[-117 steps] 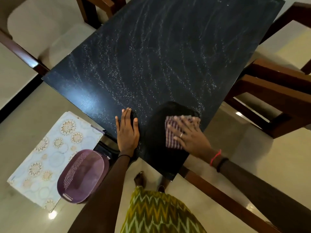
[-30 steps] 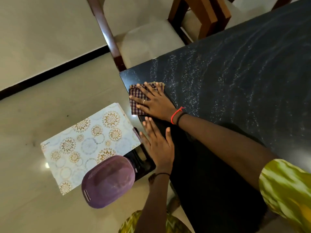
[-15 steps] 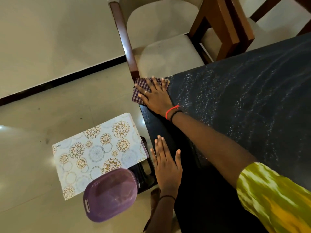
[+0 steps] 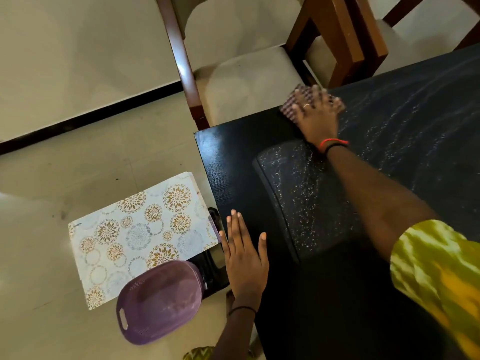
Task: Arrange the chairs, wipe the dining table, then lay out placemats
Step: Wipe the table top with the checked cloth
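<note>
A dark dining table fills the right half of the view, speckled with pale droplets or dust. At the table's far edge, a little right of the corner, my right hand presses flat on a folded checked cloth; the hand is motion-blurred. My left hand rests flat with straight fingers on the table's near left edge. A stack of pale placemats with round floral prints lies left of the table. A wooden chair with a cream seat stands just beyond the corner.
A purple perforated basket sits beside the placemats, partly over a black object. A second wooden chair frame stands at the top right. Pale tiled floor with a black strip lies to the left.
My right hand has slid the cloth rightward along the table's far edge, away from the corner. The strip it crossed looks darker. My left hand stays flat on the near edge.
</note>
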